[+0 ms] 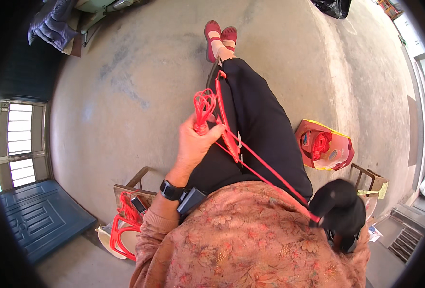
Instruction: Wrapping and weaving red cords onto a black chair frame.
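Observation:
My bare left hand (197,143) is closed round a looped bundle of red cord (204,105) above my thighs. Its thumb and fingertips meet beside a narrow, ridged red strip (227,137) that runs lengthwise over my lap. A doubled stretch of red cord (270,169) slants tight from the strip down to my right hip. There my right hand (338,205), in a black glove, grips the cord's end; its fingers are partly blurred. A dark thin bar (212,79) lies along my shins under the strip.
To my right, an open red bag (325,145) holds more red cord, beside a wooden stool frame (370,180). On my left, a wooden stool (138,185) carries red cord and a small dark device (138,204); a red frame-like piece (119,237) leans near a pale basin (105,240).

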`<state>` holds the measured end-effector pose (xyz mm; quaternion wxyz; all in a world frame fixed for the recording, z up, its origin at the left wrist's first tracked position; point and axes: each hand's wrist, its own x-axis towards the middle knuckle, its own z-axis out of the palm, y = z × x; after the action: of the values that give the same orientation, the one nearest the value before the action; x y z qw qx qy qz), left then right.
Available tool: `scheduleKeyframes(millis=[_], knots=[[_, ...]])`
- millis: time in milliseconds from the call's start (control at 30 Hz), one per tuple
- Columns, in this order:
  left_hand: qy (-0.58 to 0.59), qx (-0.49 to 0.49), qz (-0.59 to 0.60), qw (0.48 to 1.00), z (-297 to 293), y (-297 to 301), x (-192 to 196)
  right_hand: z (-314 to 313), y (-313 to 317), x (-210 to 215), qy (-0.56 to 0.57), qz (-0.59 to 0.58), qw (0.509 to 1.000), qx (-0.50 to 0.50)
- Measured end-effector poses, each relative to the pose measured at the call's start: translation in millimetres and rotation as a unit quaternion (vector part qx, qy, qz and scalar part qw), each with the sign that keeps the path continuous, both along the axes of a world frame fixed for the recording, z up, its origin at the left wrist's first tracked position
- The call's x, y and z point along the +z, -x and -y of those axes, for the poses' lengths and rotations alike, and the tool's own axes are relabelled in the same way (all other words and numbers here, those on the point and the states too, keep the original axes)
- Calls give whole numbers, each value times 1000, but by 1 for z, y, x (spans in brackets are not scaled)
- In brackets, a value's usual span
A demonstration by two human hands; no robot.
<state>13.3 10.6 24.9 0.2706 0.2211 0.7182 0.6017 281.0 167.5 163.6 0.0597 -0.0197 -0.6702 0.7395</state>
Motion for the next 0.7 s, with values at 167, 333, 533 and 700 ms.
scheduleKeyframes(millis=[167, 333, 533, 700], knots=[[-180, 4, 234, 956, 24, 30, 24, -42, 85, 12, -192, 113, 922, -318], [-139, 4, 177, 974, 24, 50, 3, -62, 147, -53, -285, 88, 925, -234], [-84, -31, 149, 985, -12, 20, -16, -18, 185, -123, -202, 178, 961, -55], [12, -67, 14, 998, -22, 10, 16, -13, 190, -134, -67, 176, 975, -114]])
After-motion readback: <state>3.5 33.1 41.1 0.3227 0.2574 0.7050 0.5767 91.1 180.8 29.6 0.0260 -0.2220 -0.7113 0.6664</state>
